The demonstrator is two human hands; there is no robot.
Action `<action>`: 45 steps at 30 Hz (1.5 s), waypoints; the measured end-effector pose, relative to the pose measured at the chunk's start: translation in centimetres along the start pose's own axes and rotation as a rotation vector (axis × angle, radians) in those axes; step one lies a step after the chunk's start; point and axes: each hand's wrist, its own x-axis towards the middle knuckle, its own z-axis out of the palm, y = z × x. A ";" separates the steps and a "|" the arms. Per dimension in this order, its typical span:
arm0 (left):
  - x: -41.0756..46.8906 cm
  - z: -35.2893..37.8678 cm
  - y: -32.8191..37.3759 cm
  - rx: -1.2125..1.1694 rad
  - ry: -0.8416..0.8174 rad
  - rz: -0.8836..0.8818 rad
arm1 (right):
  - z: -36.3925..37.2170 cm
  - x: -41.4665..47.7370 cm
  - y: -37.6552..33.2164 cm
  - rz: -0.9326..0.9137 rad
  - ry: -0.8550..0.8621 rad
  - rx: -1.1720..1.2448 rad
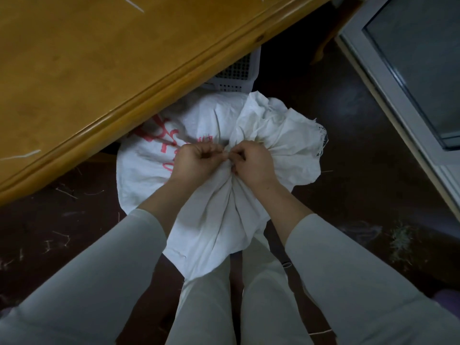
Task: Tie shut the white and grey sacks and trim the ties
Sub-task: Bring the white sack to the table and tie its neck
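Both hands meet at the gathered neck of the white sack (214,210). The left hand (196,160) and the right hand (254,163) pinch something thin there, fingers curled. The sack stands beside the wooden table (99,70).

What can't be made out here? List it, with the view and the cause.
1. Tie: head view; the left hand and right hand pinch and cover it, so any knot is hidden.
2. Red print on the white sack: head view; blurred, partly under the table.
3. Basket: head view; mostly hidden by table edge and sack.
4. Grey sack: not in view.
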 end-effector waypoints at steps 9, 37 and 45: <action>0.2 1.3 -1.2 -0.062 0.045 0.127 | 1.0 -0.3 1.7 0.052 0.093 0.180; 2.2 1.7 -1.1 -0.256 0.029 0.148 | 2.4 1.2 1.9 0.170 0.238 0.520; 2.3 1.2 -0.5 -0.257 -0.017 0.098 | 2.5 1.0 1.4 0.179 0.307 0.506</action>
